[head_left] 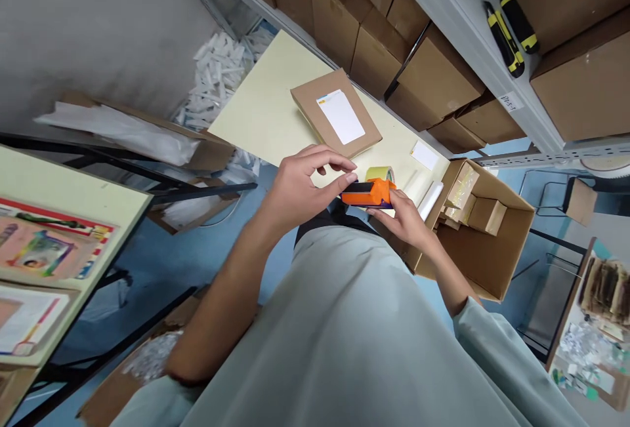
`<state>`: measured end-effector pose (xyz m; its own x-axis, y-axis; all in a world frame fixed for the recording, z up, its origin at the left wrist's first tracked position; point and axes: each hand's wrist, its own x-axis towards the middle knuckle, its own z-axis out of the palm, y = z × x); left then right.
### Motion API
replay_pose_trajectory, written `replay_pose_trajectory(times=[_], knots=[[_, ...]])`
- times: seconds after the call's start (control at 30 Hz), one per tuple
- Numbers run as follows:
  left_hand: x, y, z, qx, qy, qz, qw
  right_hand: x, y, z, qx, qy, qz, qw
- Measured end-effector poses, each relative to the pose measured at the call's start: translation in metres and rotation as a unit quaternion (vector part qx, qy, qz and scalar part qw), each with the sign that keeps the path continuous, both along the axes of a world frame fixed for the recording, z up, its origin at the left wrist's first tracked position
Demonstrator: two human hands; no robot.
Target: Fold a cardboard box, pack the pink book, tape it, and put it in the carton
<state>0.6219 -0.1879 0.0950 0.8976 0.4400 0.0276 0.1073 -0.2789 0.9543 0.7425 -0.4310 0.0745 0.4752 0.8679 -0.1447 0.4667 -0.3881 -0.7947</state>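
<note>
My right hand (403, 218) grips the right end of a small orange plastic device (380, 192) with a black top and a purple underside; its exact kind I cannot make out. At the device's left end is my left hand (308, 181), its thumb tip against the dark part. The left fingers are curved above, with a small gap between them and the thumb. Just behind the device lies a roll of yellow tape (378, 173). Farther back on the cream table (268, 99) rests a flat brown cardboard box (308, 96) with a white label (343, 119) on top.
An open carton (485, 260) with smaller boxes inside stands at the right. Shelves with brown boxes (378, 46) run along the back, and two yellow-black utility knives (509, 33) lie on one. A second table (111, 194) with printed packages is at the left.
</note>
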Motion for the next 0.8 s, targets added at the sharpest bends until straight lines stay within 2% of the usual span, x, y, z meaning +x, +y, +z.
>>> replay_pose_trajectory(times=[0.1,0.17,0.27,0.37,0.43,0.53,0.57,0.63,0.8], knots=[[-0.005,-0.002,-0.010,-0.018,0.010,-0.002,1.000,0.002,-0.002,-0.004,-0.016,-0.016,0.029,0.999],[-0.009,-0.004,-0.023,-0.035,0.013,0.004,0.999,0.001,-0.003,-0.008,-0.034,-0.019,0.042,0.998],[-0.019,-0.013,-0.052,-0.048,0.012,0.013,0.999,-0.004,-0.008,-0.015,-0.063,-0.007,0.069,0.996],[-0.036,-0.027,-0.089,-0.065,0.021,0.021,0.997,-0.008,-0.023,-0.023,-0.114,0.012,0.107,0.988],[-0.050,-0.031,-0.114,-0.085,0.038,0.070,0.993,-0.006,-0.039,-0.029,-0.170,0.012,0.125,0.978],[-0.070,-0.024,-0.151,-0.097,0.073,0.187,0.975,0.004,-0.064,-0.039,-0.247,-0.007,0.138,0.959],[-0.073,-0.019,-0.163,-0.100,0.084,0.208,0.969,0.009,-0.069,-0.044,-0.266,-0.018,0.142,0.953],[-0.072,-0.011,-0.187,-0.118,0.097,0.209,0.966,0.017,-0.075,-0.058,-0.297,-0.047,0.144,0.943],[-0.040,0.001,-0.241,-0.171,0.090,0.200,0.961,0.024,-0.061,-0.112,-0.369,-0.141,0.101,0.913]])
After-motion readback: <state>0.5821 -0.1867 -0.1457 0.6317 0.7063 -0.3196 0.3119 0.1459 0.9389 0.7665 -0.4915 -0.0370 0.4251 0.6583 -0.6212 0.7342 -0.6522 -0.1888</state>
